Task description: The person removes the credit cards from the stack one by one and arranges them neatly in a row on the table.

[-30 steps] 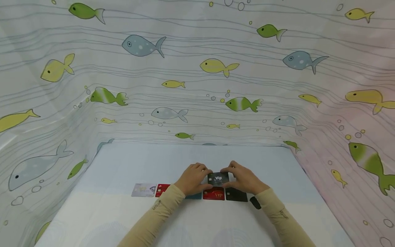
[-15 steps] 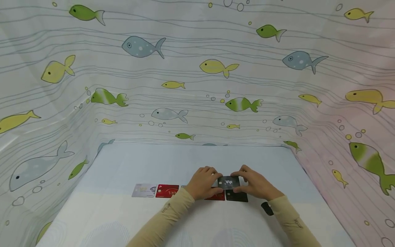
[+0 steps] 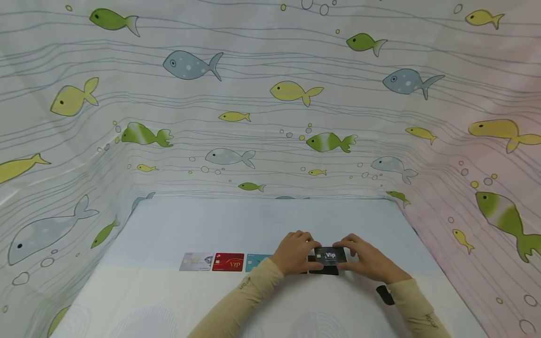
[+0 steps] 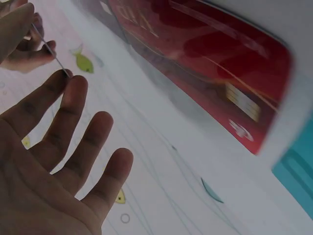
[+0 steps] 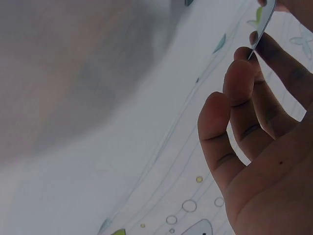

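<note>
A dark bank card (image 3: 330, 256) printed "Vip" is held up between both hands. My left hand (image 3: 296, 253) pinches its left edge between thumb and fingertips, and my right hand (image 3: 367, 260) pinches its right edge. The left wrist view shows the card edge-on at the fingertips, the other fingers of that hand (image 4: 54, 161) spread loosely. Below the held card, overlapped by it in the head view, lies a black card (image 3: 323, 271). A red card (image 4: 215, 73) lies under the left hand, mostly hidden in the head view.
Along the same row to the left lie a silver card (image 3: 195, 262), a red VIP card (image 3: 228, 262) and a blue card (image 3: 256, 263). The white table (image 3: 177, 300) is bounded by fish-print curtain walls (image 3: 270, 141). A black strap piece (image 3: 384, 295) shows by the right sleeve.
Both hands have moved right together with the held dark card, from above the red card to above the black card. The blue card has come into view; the row has stayed put.
</note>
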Available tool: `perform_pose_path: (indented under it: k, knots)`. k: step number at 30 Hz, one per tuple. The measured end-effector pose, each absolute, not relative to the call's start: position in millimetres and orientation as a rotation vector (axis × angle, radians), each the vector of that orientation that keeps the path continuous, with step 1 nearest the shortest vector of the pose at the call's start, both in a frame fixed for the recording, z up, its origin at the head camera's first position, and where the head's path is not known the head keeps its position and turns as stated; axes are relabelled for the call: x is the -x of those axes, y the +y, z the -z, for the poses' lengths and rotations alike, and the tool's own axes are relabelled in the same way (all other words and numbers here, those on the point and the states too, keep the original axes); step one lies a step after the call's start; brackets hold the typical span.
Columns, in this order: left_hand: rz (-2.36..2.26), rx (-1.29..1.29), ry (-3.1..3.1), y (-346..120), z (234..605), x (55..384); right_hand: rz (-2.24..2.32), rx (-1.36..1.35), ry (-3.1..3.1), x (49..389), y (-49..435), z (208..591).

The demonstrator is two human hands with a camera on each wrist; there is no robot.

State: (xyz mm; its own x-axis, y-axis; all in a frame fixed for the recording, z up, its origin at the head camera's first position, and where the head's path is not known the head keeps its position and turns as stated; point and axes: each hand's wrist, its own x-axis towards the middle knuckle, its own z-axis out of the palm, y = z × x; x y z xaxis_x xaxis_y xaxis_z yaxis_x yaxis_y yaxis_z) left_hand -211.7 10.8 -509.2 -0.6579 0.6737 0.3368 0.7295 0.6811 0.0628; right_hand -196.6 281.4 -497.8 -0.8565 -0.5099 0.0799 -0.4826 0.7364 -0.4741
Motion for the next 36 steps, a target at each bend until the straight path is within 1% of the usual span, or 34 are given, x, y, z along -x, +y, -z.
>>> perform_pose_path:
  k: [10,19,27,36]
  knots:
    - [0.322,1.115,-2.658,44,508,216,0.804,0.857,2.883,192,312,495]
    - [0.278,1.084,-2.666,72,516,216,0.813,0.77,2.89,187,334,499]
    - [0.269,1.076,-2.74,89,522,214,0.808,0.777,2.873,185,346,502]
    - [0.171,1.052,-2.786,98,525,213,0.793,0.738,2.852,189,347,511]
